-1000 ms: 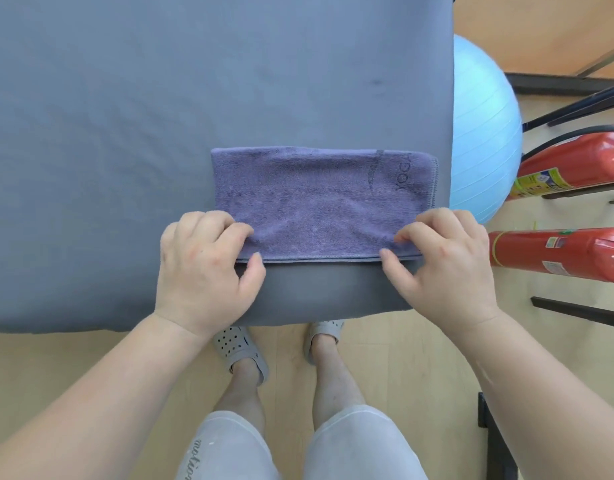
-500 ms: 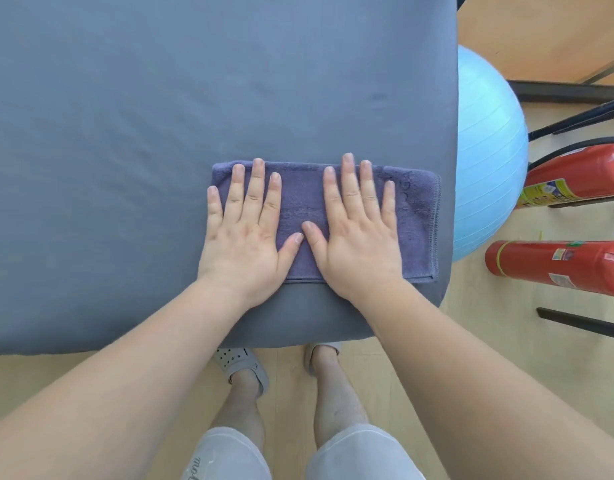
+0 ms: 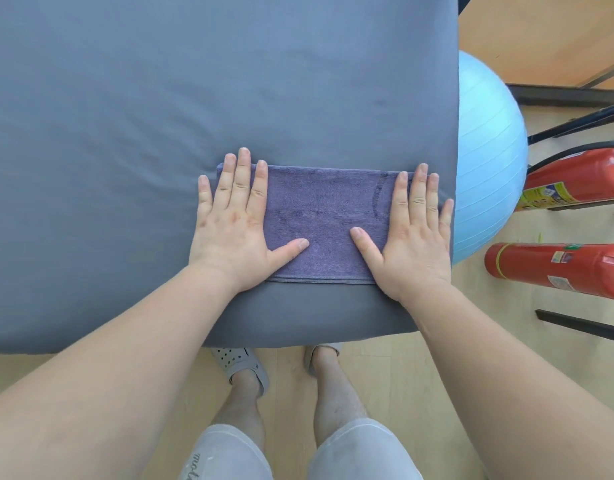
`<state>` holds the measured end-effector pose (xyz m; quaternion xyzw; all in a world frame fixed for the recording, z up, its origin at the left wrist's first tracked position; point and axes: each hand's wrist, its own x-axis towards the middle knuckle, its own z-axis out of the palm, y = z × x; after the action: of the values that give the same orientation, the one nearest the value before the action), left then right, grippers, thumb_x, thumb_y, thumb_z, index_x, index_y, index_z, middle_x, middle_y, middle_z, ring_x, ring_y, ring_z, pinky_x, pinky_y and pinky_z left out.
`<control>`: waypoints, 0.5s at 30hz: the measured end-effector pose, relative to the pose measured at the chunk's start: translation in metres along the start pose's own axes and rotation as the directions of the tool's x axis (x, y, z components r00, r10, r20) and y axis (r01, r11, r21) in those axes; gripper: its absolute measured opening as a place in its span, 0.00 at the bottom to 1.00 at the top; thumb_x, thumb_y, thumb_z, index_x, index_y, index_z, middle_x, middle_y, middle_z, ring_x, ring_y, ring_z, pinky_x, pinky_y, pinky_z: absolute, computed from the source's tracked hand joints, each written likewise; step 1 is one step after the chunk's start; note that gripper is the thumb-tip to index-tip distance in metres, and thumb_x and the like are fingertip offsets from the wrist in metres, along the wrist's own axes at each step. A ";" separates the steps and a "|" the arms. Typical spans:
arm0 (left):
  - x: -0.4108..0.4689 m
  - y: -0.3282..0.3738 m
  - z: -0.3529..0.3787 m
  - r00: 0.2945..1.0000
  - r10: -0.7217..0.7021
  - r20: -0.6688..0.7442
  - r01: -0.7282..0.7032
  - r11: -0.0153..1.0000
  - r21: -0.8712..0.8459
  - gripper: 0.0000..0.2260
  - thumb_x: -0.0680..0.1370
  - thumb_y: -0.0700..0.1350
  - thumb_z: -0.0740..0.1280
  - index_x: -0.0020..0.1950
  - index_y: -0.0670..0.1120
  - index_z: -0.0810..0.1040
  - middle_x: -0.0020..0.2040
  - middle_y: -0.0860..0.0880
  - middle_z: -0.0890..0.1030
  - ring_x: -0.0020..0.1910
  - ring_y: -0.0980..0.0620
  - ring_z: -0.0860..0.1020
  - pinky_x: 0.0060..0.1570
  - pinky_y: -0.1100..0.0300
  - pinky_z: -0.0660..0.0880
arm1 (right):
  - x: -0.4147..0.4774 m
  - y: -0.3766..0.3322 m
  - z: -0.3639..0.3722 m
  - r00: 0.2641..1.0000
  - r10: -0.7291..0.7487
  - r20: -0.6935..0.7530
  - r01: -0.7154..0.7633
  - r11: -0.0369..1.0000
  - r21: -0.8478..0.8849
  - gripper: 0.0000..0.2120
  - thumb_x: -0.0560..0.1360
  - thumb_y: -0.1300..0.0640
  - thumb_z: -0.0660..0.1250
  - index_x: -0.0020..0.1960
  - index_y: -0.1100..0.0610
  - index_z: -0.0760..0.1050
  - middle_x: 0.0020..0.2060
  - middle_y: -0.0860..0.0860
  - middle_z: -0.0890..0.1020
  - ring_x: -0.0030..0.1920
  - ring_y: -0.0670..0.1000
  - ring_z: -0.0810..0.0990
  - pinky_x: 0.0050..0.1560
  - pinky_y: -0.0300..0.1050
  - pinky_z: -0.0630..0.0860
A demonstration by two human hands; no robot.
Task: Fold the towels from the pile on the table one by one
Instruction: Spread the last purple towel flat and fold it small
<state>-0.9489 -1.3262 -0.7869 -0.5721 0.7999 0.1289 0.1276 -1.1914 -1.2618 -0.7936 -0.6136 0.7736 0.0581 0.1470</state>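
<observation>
A purple towel (image 3: 324, 216), folded into a flat rectangle, lies near the front right corner of the table with the grey cover (image 3: 125, 133). My left hand (image 3: 234, 220) rests palm down on the towel's left end, fingers spread and partly over the cover. My right hand (image 3: 414, 233) presses flat on the right end, fingers spread, hiding that edge. Neither hand holds anything. No pile of towels is in view.
The table's right edge runs just past my right hand. Beyond it a light blue exercise ball (image 3: 485, 150) sits on the wooden floor, with two red fire extinguishers (image 3: 558, 268) lying to its right. My legs and grey shoes (image 3: 243, 367) stand below the front edge.
My hands went from pinching the towel's near corners to lying flat at its middle. Since then they have slid apart, left hand to the left end, right hand to the right end.
</observation>
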 end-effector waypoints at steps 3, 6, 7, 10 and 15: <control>0.003 -0.006 -0.005 0.999 -0.043 0.003 0.043 0.999 0.017 0.53 0.69 0.80 0.42 0.81 0.44 0.37 0.81 0.44 0.35 0.80 0.46 0.35 0.77 0.37 0.40 | 0.000 0.003 -0.003 1.000 0.017 0.015 -0.017 1.000 -0.025 0.48 0.75 0.25 0.41 0.82 0.58 0.39 0.81 0.57 0.39 0.81 0.56 0.37 0.79 0.63 0.42; 0.002 -0.010 -0.011 0.999 -0.048 -0.008 0.048 0.998 0.042 0.48 0.73 0.76 0.39 0.81 0.44 0.37 0.81 0.44 0.35 0.80 0.45 0.35 0.76 0.35 0.40 | -0.004 -0.003 -0.011 1.000 0.024 -0.002 -0.024 0.996 -0.089 0.47 0.77 0.27 0.41 0.82 0.61 0.41 0.81 0.60 0.41 0.81 0.59 0.38 0.78 0.66 0.41; -0.001 -0.012 -0.012 0.999 -0.046 -0.026 0.047 0.999 0.029 0.45 0.75 0.74 0.40 0.81 0.44 0.38 0.81 0.44 0.36 0.80 0.45 0.35 0.76 0.35 0.40 | -0.008 -0.009 -0.015 1.000 -0.002 -0.021 0.000 0.996 -0.095 0.46 0.78 0.28 0.42 0.82 0.61 0.42 0.81 0.60 0.42 0.81 0.59 0.38 0.78 0.66 0.41; -0.015 -0.017 -0.013 0.990 -0.091 -0.109 0.080 0.992 -0.101 0.40 0.80 0.67 0.50 0.82 0.43 0.43 0.82 0.41 0.40 0.81 0.42 0.40 0.77 0.38 0.40 | -0.020 -0.040 -0.022 0.985 -0.154 -0.079 0.149 0.986 -0.074 0.44 0.79 0.31 0.46 0.82 0.61 0.43 0.81 0.60 0.42 0.81 0.60 0.39 0.78 0.66 0.39; -0.033 -0.028 -0.016 0.921 -0.341 -0.185 0.282 0.916 -0.285 0.33 0.78 0.59 0.65 0.77 0.40 0.64 0.72 0.42 0.68 0.69 0.38 0.65 0.69 0.43 0.61 | -0.016 -0.080 -0.007 0.980 -0.188 -0.060 0.184 0.981 -0.060 0.43 0.79 0.31 0.45 0.82 0.60 0.42 0.81 0.57 0.42 0.81 0.58 0.38 0.78 0.66 0.38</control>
<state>-0.9134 -1.3115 -0.7625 -0.7155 0.6841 0.1401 -0.0214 -1.1118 -1.2677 -0.7750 -0.6886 0.7154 0.0449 0.1095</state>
